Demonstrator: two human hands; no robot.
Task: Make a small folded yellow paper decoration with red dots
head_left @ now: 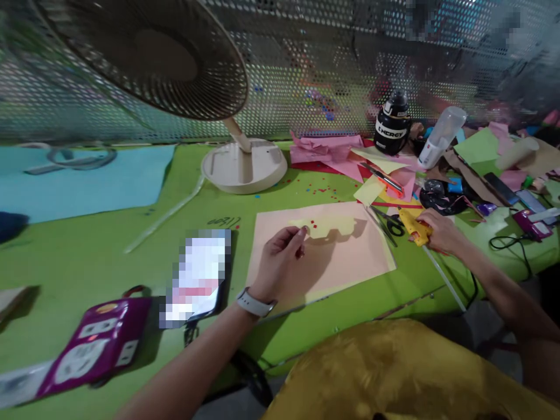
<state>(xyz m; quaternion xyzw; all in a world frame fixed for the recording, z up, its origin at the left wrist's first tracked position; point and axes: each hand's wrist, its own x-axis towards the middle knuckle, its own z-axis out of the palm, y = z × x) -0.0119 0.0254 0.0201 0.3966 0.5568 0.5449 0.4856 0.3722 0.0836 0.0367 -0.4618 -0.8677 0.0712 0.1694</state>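
My left hand (pixel 286 248), with a watch (pixel 256 303) on its wrist, pinches the left end of a pale yellow paper cutout (pixel 335 226) shaped like glasses. Small red bits (pixel 314 224) sit on the cutout's upper left part. It is held above a peach paper sheet (pixel 350 265), onto which a shadow falls. My right hand (pixel 437 227) is wrapped round a yellow hot glue gun (pixel 415 226), with a glue stick (pixel 444 279) trailing out of its back. Black-handled scissors (pixel 394 223) lie just left of the glue gun.
A phone (pixel 199 274) and a purple power strip (pixel 98 338) lie on the left. Behind stands a fan (pixel 245 166). At the back right are a black bottle (pixel 392 128), a clear bottle (pixel 441 140), a box cutter (pixel 385 178) and pink paper scraps (pixel 326 151).
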